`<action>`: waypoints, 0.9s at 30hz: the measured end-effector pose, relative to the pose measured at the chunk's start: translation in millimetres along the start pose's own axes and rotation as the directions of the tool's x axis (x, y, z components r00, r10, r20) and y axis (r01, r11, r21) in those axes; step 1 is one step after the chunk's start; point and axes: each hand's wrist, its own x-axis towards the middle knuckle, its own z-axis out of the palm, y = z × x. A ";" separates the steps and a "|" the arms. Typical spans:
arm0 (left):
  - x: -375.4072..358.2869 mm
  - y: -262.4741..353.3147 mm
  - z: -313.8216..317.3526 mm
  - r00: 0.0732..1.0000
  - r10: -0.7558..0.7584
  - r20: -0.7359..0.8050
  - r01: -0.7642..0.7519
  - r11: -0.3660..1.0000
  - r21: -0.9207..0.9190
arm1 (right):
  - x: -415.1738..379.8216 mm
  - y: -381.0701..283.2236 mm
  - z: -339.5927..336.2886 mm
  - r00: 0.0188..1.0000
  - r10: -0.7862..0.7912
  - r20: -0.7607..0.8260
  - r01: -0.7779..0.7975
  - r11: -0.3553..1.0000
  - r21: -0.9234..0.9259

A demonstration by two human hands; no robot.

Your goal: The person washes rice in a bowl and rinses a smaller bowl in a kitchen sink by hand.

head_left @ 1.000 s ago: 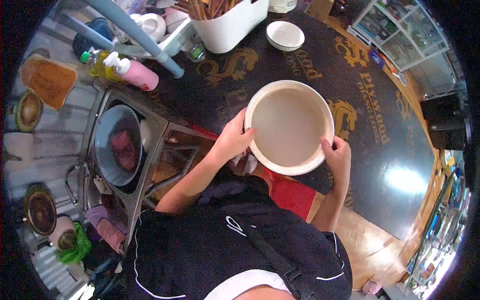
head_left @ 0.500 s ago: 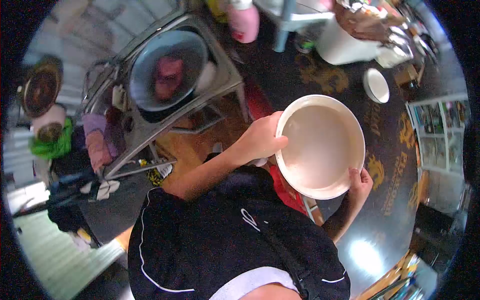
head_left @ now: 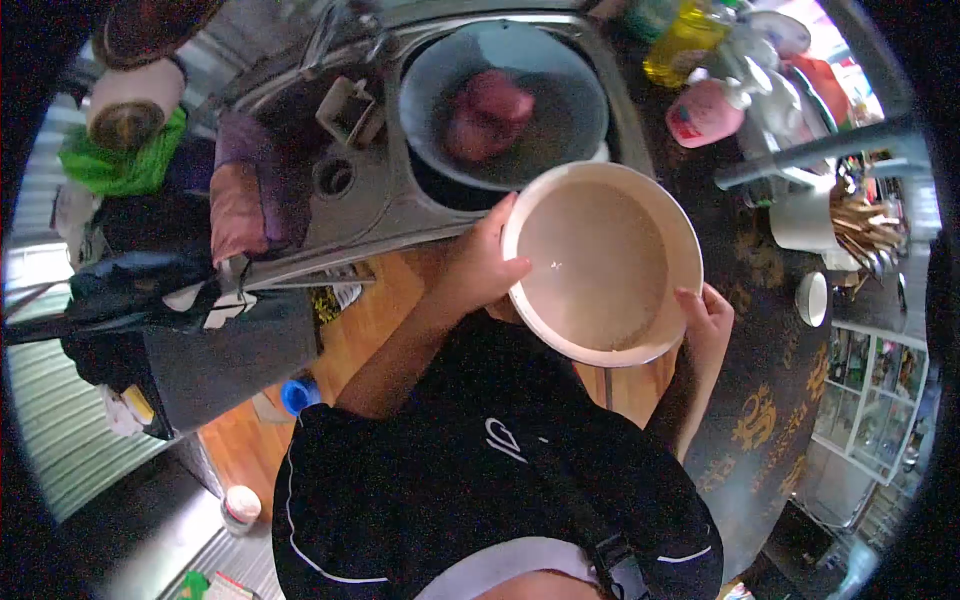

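The pot [head_left: 685, 240] is held just right of the frame's centre, between the left hand [head_left: 488, 262] and the right hand [head_left: 708, 316], with cloudy liquid [head_left: 595, 265] contained in it. Its upper edge is seen across the lower edge of the basin [head_left: 572, 80], which is set in the sink [head_left: 375, 205] at the upper middle; whether pot and basin are touching cannot be told.

The pot's left rim is clamped by the left hand, the thumb laid over the edge, the fingers partly hidden outside. The right rim is gripped by the right hand, its thumb hooked over the edge and its fingers bent against the outer wall. The left forearm is slanted up from the lower left; the right forearm is held more steeply, below the pot's right side.
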 end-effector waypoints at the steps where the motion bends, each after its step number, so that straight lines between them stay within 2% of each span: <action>1: -5.6 5.2 -14.0 1.000 0.010 -0.027 -0.009 0.999 0.032 | 4.1 -2.8 14.0 1.000 -0.021 0.015 0.022 0.999 -0.047; 2: -9.7 4.9 -31.8 0.998 0.027 -0.055 -0.023 0.997 0.068 | 9.5 -4.5 30.0 0.999 -0.016 0.031 0.018 0.998 -0.062; 3: -16.0 -0.2 -44.6 0.994 0.010 -0.104 -0.013 1.000 -0.026 | 13.9 -5.3 44.1 0.998 -0.025 0.052 0.030 0.994 -0.102; 6: -27.8 0.4 -81.9 0.992 -0.030 -0.122 0.016 0.993 -0.117 | 20.9 -24.0 90.9 0.991 -0.054 0.121 0.072 0.986 -0.149; 7: -33.1 1.8 -92.6 0.982 -0.088 -0.165 0.087 0.996 -0.014 | 23.0 -31.0 104.6 0.986 -0.074 0.152 0.096 0.985 -0.145; 11: -44.7 -24.8 -116.0 0.962 -0.066 -0.264 0.052 0.997 -0.059 | 39.8 -25.8 137.0 0.983 -0.075 0.167 0.104 0.980 -0.169; 14: -47.5 -40.0 -130.4 0.952 -0.083 -0.295 0.062 0.995 -0.081 | 45.7 -34.6 159.6 0.980 -0.001 0.197 0.047 0.972 -0.228; 16: -49.0 -41.4 -140.3 0.959 -0.143 -0.246 0.116 0.986 -0.119 | 46.7 -38.1 174.9 0.987 -0.020 0.161 0.050 0.982 -0.182; 20: -49.6 -50.2 -148.4 0.955 -0.167 -0.244 0.121 0.974 -0.192 | 51.4 -48.9 188.2 0.978 -0.035 0.204 0.092 0.957 -0.274; 22: -48.4 -54.0 -149.9 0.945 -0.078 -0.316 0.054 0.995 -0.087 | 52.8 -54.9 196.3 0.983 -0.049 0.180 0.105 0.942 -0.320; 25: -46.0 -47.9 -156.7 0.961 -0.089 -0.261 0.053 0.988 -0.144 | 58.3 -56.8 201.0 0.974 -0.074 0.216 0.137 0.947 -0.291; 27: -43.7 -56.4 -155.6 0.956 -0.099 -0.277 0.044 0.980 -0.196 | 58.1 -61.9 206.0 0.979 -0.050 0.200 0.113 0.942 -0.317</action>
